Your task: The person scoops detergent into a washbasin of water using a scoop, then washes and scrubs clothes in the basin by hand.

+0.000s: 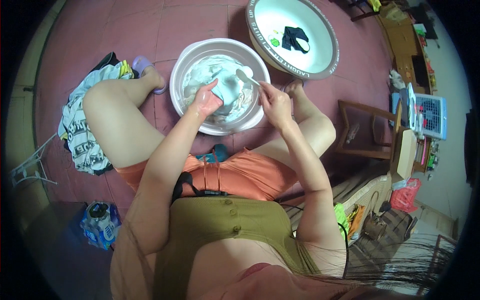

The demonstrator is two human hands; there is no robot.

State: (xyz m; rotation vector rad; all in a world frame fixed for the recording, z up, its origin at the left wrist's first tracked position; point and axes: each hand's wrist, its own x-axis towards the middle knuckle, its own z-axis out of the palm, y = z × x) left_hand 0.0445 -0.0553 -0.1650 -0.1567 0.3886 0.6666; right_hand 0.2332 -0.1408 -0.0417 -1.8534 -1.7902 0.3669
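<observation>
A round plastic basin [180, 48] stands on the floor before me with wet, pale clothes in it. My left hand [208, 99] is over its near left part, its wet palm turned up, with a light blue cloth [227, 84] held at the fingers and thumb. My right hand [275, 101], at the basin's right rim, grips the thin handle of a white spoon or scoop [243, 74]. The scoop's bowl is above the cloth; white matter shows at it, and I cannot tell whether it lies inside.
A larger basin [322, 56] at the upper right holds a dark garment [294, 38]. A pile of clothes [88, 123] lies beside my left leg. A wooden chair [363, 150] stands at right, a wrapped bottle pack [100, 225] at lower left, a white metal rack [33, 167] at far left.
</observation>
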